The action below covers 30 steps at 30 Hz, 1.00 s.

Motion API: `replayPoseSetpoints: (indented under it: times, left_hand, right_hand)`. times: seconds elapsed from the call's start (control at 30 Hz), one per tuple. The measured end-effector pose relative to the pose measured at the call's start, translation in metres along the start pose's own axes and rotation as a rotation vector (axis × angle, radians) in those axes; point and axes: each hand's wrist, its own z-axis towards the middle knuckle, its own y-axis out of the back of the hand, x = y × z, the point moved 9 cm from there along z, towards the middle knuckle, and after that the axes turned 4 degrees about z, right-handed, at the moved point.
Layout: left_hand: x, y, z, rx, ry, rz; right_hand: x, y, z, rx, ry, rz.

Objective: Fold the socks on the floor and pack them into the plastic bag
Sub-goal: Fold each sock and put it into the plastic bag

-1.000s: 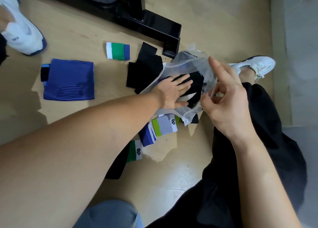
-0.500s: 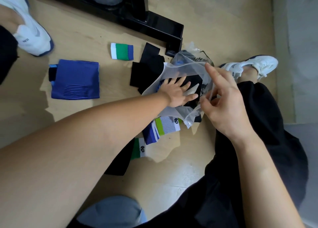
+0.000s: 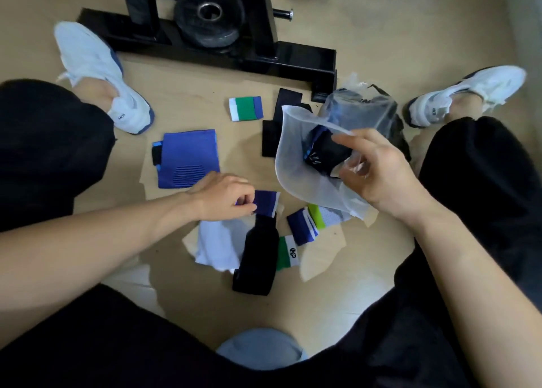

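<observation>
Now the fingers of your left hand are curled in a pinch on the blue cuff of a sock lying on the floor just left of the plastic bag, below its mouth. Your right hand grips the bag's rim with curled fingers, holding the mouth open toward you; dark socks already sit inside. So you are between packings, fetching the next sock. It looks unfolded, its black leg trailing toward you, so the next move likely calls for lifting it clear, doubling it over and feeding it in while the right hand keeps the mouth wide. Loose socks wait under the bag's near edge; a folded blue one lies well to its left. A second ago your left hand lay flat inside the bag on the dark socks; it has since come out, and the right forefinger, then pointing up off the bag, now lies along the rim.
</observation>
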Motion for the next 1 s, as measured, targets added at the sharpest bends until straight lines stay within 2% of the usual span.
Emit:
replayPoseSetpoints:
  times: [0.07, 0.17, 0.23, 0.37, 0.43, 0.5, 0.6, 0.67, 0.77, 0.87, 0.93, 1.0]
  left_hand:
    - [0.009, -0.035, -0.005, 0.18, 0.085, 0.03]
    - [-0.011, -0.084, -0.004, 0.414, 0.098, 0.011]
    - [-0.023, -0.107, -0.004, 0.482, 0.066, 0.106]
    - [-0.023, -0.115, 0.004, 0.36, 0.073, 0.287]
    - [-0.021, -0.106, 0.01, 0.287, 0.078, 0.297]
    - [-0.011, -0.096, 0.015, 0.23, 0.117, 0.199]
    - [0.012, -0.079, 0.011, 0.194, 0.229, -0.145]
    - [0.023, -0.062, 0.006, 0.155, 0.27, -0.292]
    - [0.032, -0.037, -0.004, 0.108, 0.34, -0.425]
    - [0.03, -0.011, -0.012, 0.105, 0.322, -0.473]
    - [0.023, 0.006, -0.018, 0.142, 0.301, -0.489]
    - [0.017, 0.02, -0.027, 0.2, 0.303, -0.511]
  right_hand:
    - [-0.003, -0.014, 0.003, 0.049, 0.005, -0.016]
    - [-0.01, -0.034, 0.003, 0.117, -0.017, -0.024]
    - [-0.016, -0.042, 0.001, 0.145, -0.037, -0.024]
    - [-0.029, -0.032, 0.002, 0.067, -0.1, 0.011]
    - [-0.032, -0.025, 0.002, 0.026, -0.11, 0.031]
    - [-0.031, -0.02, 0.002, 0.008, -0.104, 0.034]
    - [-0.025, -0.015, 0.001, -0.028, -0.085, 0.025]
    - [-0.016, -0.007, -0.002, -0.096, -0.054, -0.004]
    - [0.001, 0.007, -0.007, -0.226, -0.015, -0.037]
    - [0.021, 0.015, -0.017, -0.339, 0.023, -0.062]
    - [0.034, 0.013, -0.024, -0.36, 0.067, -0.054]
    - [0.043, 0.002, -0.028, -0.292, 0.093, -0.002]
